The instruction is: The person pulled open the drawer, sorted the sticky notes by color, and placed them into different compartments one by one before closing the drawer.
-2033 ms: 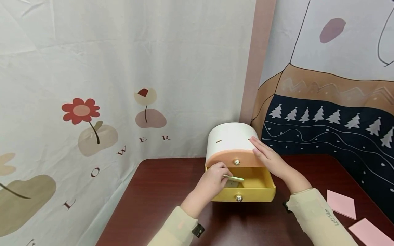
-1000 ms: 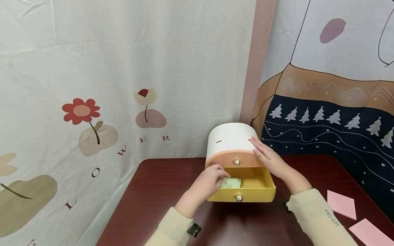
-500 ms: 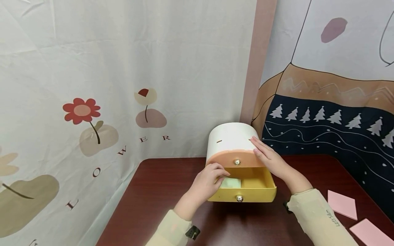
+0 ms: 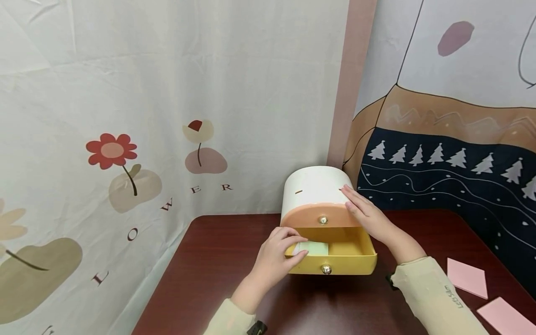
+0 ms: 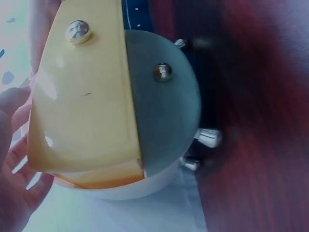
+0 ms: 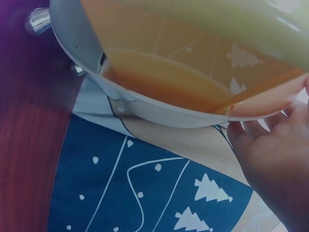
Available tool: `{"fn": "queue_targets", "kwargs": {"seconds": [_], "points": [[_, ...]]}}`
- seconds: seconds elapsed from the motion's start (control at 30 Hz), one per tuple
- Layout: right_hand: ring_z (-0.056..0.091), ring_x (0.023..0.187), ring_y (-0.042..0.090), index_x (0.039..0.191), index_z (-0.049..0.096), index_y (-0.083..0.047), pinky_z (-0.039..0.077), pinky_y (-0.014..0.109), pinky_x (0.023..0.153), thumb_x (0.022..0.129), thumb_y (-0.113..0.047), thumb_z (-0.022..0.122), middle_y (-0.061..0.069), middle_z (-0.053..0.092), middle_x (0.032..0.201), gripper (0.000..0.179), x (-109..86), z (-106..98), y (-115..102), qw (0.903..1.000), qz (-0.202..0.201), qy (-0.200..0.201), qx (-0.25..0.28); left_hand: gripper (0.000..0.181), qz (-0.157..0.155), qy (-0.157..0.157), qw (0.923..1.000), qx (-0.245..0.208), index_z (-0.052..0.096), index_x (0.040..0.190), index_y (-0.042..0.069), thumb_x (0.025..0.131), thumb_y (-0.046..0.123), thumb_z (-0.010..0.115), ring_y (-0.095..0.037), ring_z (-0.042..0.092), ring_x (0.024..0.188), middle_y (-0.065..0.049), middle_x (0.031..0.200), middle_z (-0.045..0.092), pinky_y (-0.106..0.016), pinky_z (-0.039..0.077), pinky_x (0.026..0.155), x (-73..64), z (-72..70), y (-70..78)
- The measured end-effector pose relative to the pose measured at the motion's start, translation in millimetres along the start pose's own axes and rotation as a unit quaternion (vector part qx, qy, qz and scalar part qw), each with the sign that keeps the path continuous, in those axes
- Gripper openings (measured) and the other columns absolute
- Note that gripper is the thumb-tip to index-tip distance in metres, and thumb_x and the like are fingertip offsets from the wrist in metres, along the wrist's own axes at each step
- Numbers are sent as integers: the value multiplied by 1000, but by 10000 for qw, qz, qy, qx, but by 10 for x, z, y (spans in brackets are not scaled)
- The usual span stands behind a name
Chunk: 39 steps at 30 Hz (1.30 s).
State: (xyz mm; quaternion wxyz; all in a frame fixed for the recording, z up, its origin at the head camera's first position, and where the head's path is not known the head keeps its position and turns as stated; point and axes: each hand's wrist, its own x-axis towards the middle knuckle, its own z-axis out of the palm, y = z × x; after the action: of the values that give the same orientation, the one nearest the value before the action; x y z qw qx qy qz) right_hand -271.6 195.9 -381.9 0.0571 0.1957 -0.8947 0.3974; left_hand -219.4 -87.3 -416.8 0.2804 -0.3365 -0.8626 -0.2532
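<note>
Inside the drawer (image 4: 353, 265) we see the green paper (image 4: 319, 249). The left hand (image 4: 274, 256), thumb and fingers parted, is beside it; the right hand (image 4: 370, 217) rests straight-fingered on the box (image 4: 316, 184). Closing the drawer now could pinch our fingers.

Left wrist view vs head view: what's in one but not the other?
Left wrist only: the grey-blue drawer front with its round knob, and metal feet under the cabinet.
Head only: the green paper inside the yellow drawer, and two pink papers on the table.
Both: the yellow drawer pulled out, its front knob, the left hand and the table.
</note>
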Motion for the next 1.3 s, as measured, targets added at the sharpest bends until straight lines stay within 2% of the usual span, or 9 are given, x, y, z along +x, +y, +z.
{"fn": "queue_targets", "kwargs": {"seconds": [0.13, 0.3, 0.53, 0.67, 0.8, 0.93, 1.3], "points": [[15, 144, 37, 150, 29, -17, 13, 65, 110, 103, -38, 35, 7, 17, 158, 52, 2, 3, 1, 10000, 16, -5, 21, 22, 387, 485, 9981, 45, 73, 98, 22, 77, 25, 78, -10, 53, 93, 10, 98, 60, -21, 47, 72, -77, 44, -33], [14, 144, 37, 150, 29, -17, 13, 65, 110, 102, -39, 35, 7, 16, 158, 53, 5, 7, -3, 10000, 51, -30, 47, 25, 729, 1022, 9914, 361, 73, 98, 21, 73, 20, 79, -14, 54, 89, 6, 97, 61, -27, 45, 72, -185, 100, -58], [14, 145, 37, 150, 29, -18, 13, 64, 110, 102, -40, 34, 7, 16, 158, 53, 16, 12, 17, 10000, 66, -32, 31, 24, 1164, 1691, 9773, 527, 73, 93, 19, 71, 12, 79, -18, 53, 85, 1, 94, 61, -28, 44, 71, -301, 178, -82], [14, 145, 37, 150, 28, -18, 13, 65, 110, 102, -41, 34, 6, 16, 159, 53, 17, 15, 21, 10000, 62, -32, 70, 18, 1379, 1963, 9689, 604, 74, 91, 17, 74, 12, 77, -20, 54, 85, -1, 93, 61, -30, 45, 74, -338, 224, -94], [14, 144, 37, 150, 28, -18, 13, 65, 110, 102, -41, 34, 6, 16, 159, 53, 14, 18, 20, 10000, 67, -18, 68, 14, 1520, 2070, 9633, 781, 75, 89, 16, 76, 15, 76, -20, 55, 84, -1, 92, 62, -32, 45, 74, -372, 250, -104], [15, 144, 37, 150, 29, -18, 13, 65, 110, 102, -41, 34, 6, 17, 158, 53, 13, 20, 15, 10000, 58, 10, 58, 18, 1608, 2079, 9606, 907, 74, 90, 15, 73, 15, 78, -19, 55, 84, -1, 91, 61, -33, 44, 74, -397, 267, -114], [14, 144, 37, 150, 29, -17, 13, 64, 110, 102, -40, 34, 7, 16, 159, 53, 1, 6, 11, 10000, 82, -33, 38, 19, 1515, 2059, 9627, 892, 74, 92, 14, 73, 15, 78, -20, 56, 86, 0, 90, 60, -33, 44, 78, -406, 294, -92]]}}
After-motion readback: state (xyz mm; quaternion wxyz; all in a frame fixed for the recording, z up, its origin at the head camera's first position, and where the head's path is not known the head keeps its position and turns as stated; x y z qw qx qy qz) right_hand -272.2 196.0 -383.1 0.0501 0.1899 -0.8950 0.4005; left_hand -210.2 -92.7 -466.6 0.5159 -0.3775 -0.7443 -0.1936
